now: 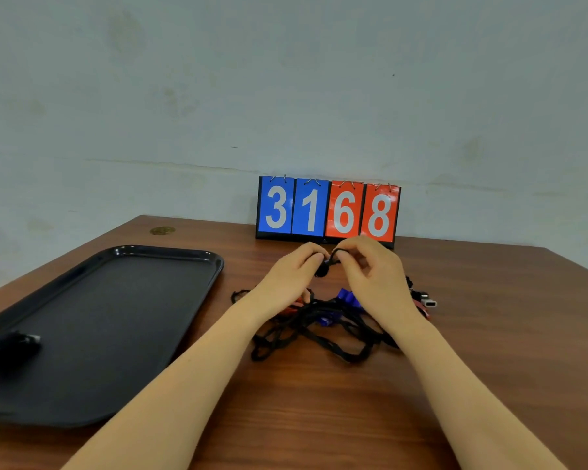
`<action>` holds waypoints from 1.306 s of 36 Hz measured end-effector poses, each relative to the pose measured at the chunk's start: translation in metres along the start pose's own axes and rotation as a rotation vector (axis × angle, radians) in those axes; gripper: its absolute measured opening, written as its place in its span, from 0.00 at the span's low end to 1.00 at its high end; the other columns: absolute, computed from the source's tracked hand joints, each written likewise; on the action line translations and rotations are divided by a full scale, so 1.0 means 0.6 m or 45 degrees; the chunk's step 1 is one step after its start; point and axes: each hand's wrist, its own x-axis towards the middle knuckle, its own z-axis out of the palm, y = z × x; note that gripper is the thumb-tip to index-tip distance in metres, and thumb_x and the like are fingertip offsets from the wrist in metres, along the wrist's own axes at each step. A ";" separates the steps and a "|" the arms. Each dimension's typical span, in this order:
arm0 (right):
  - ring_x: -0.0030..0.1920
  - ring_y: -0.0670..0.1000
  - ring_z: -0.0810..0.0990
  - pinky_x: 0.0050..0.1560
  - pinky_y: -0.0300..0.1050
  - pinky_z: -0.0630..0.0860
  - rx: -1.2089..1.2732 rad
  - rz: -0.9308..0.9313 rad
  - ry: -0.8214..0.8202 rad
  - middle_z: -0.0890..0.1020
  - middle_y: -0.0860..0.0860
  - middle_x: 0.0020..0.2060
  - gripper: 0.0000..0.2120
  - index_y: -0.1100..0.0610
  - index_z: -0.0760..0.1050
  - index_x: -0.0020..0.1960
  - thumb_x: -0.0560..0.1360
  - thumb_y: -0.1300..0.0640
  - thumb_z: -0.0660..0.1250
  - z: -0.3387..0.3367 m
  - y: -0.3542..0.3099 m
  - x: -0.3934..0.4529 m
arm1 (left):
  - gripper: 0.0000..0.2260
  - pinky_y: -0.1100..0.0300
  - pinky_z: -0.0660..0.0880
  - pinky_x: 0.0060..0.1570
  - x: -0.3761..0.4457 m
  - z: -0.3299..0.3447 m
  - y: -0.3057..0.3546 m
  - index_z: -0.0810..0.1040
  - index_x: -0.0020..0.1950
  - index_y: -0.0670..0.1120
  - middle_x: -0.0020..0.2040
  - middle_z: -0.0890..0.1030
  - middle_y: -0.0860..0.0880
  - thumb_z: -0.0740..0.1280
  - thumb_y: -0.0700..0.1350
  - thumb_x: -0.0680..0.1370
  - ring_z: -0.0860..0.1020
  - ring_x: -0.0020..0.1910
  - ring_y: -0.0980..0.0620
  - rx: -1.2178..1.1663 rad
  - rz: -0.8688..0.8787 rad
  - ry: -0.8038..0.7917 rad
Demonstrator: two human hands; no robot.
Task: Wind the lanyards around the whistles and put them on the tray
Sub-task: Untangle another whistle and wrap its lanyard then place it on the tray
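Wooden table (319, 418): both hands' fingers (314, 256) pinch a dark whistle (322, 270), mostly hidden, above tangled lanyards (319, 330).

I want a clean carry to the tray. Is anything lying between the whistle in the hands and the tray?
Nothing visible does. The black whistle is held above the table, and only bare wood lies between it and the tray to the left. The lanyard tangle sits nearer the person, off that line.
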 end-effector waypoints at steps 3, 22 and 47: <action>0.47 0.36 0.77 0.47 0.25 0.72 0.116 0.146 0.041 0.79 0.40 0.43 0.06 0.49 0.78 0.51 0.78 0.59 0.65 0.000 0.003 0.002 | 0.11 0.63 0.73 0.33 -0.008 0.004 0.006 0.74 0.57 0.53 0.53 0.78 0.54 0.52 0.50 0.84 0.73 0.26 0.55 0.044 0.020 -0.052; 0.46 0.41 0.78 0.47 0.32 0.73 0.206 0.273 0.091 0.79 0.43 0.43 0.05 0.50 0.74 0.50 0.79 0.60 0.63 0.016 0.008 0.000 | 0.14 0.69 0.57 0.18 -0.009 0.031 0.024 0.72 0.60 0.43 0.30 0.65 0.52 0.61 0.50 0.80 0.61 0.22 0.59 -1.417 -0.492 -0.186; 0.46 0.43 0.76 0.46 0.33 0.74 -0.033 -0.204 0.080 0.77 0.46 0.45 0.05 0.54 0.76 0.51 0.76 0.62 0.65 0.001 0.008 -0.004 | 0.16 0.67 0.56 0.18 -0.004 0.015 0.032 0.75 0.53 0.44 0.32 0.70 0.50 0.57 0.56 0.83 0.58 0.24 0.57 -1.064 -0.499 0.001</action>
